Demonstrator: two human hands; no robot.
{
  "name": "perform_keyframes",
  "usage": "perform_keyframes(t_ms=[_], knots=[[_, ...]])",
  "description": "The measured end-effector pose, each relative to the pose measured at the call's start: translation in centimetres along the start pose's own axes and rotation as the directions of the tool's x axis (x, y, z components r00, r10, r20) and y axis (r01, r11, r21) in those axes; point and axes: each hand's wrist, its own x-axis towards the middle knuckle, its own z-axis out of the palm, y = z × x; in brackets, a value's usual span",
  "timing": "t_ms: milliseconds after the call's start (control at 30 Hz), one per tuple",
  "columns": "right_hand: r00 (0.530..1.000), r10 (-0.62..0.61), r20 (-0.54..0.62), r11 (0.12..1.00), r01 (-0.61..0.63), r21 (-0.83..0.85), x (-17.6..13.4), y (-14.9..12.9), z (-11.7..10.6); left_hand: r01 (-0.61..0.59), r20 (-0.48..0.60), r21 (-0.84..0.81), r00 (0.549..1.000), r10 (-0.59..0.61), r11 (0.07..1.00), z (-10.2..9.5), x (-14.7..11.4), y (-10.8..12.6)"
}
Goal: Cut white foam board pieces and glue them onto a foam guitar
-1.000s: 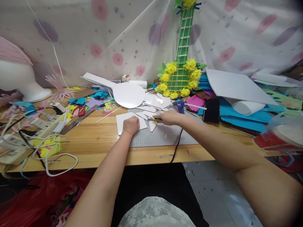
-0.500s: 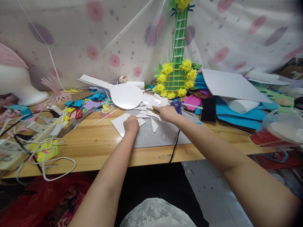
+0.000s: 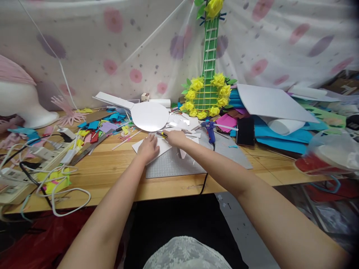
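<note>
My left hand (image 3: 148,148) presses with stretched fingers on a white foam-board piece (image 3: 165,146), which lies partly over the grey cutting mat (image 3: 224,157). Closed around a yellow-and-black utility knife (image 3: 161,134), my right hand (image 3: 174,138) is just to the right of the left fingertips, with the knife's tip pointing left at the board's far side. White offcuts (image 3: 183,154) lie under and around the right hand. Behind both hands rests a white banjo-shaped piece (image 3: 150,116), a round disc with a long neck.
A blue hot glue gun (image 3: 209,130) lies on the mat, its black cord running over the table edge. Beyond stands a green paper guitar (image 3: 209,67) with yellow flowers. A phone (image 3: 245,131) is at right. A power strip (image 3: 42,160) with tangled cables and coloured scraps occupies the left.
My right hand has brought the knife left, close to my left hand. The left hand has shifted left and its curled fingers are now spread on the board. The glue gun is now uncovered.
</note>
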Motion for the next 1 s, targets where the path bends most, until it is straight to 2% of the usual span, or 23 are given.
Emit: perform_keyframes(t_ms=[67, 133, 200, 333, 467, 733, 1000], knots=[[1.000, -0.015, 0.016, 1.000, 0.015, -0.004, 0.6, -0.9, -0.1, 0.100, 0.006, 0.038, 0.995, -0.100, 0.994, 0.9, -0.4, 0.0], [0.999, -0.023, 0.023, 1.000, 0.024, -0.018, 1.2, -1.6, -0.1, 0.249, -0.039, 0.043, 0.968, -0.247, 0.968, 1.6, -0.6, 0.7], [0.999, -0.040, 0.014, 0.998, 0.040, -0.039, 1.9, -2.2, -0.1, 0.325, -0.077, 0.033, 0.944, -0.322, 0.945, 2.1, -0.6, 1.3], [0.996, -0.084, 0.009, 0.993, 0.085, -0.078, 3.1, -3.0, -0.1, 0.330, -0.096, 0.019, 0.940, -0.327, 0.944, 2.1, -0.5, 1.8], [0.993, -0.114, 0.040, 0.987, 0.118, -0.112, 2.6, -2.6, -0.5, 0.354, -0.100, 0.007, 0.931, -0.352, 0.935, 1.9, -0.4, 1.8], [0.981, -0.135, 0.140, 0.979, 0.154, -0.136, -1.7, 2.0, -0.3, 0.409, -0.104, -0.020, 0.907, -0.409, 0.912, 1.4, -0.3, 2.2], [0.969, -0.096, 0.229, 0.983, 0.129, -0.134, -4.7, 4.8, -1.1, 0.429, -0.133, -0.004, 0.895, -0.426, 0.903, 1.7, -0.3, 2.2]])
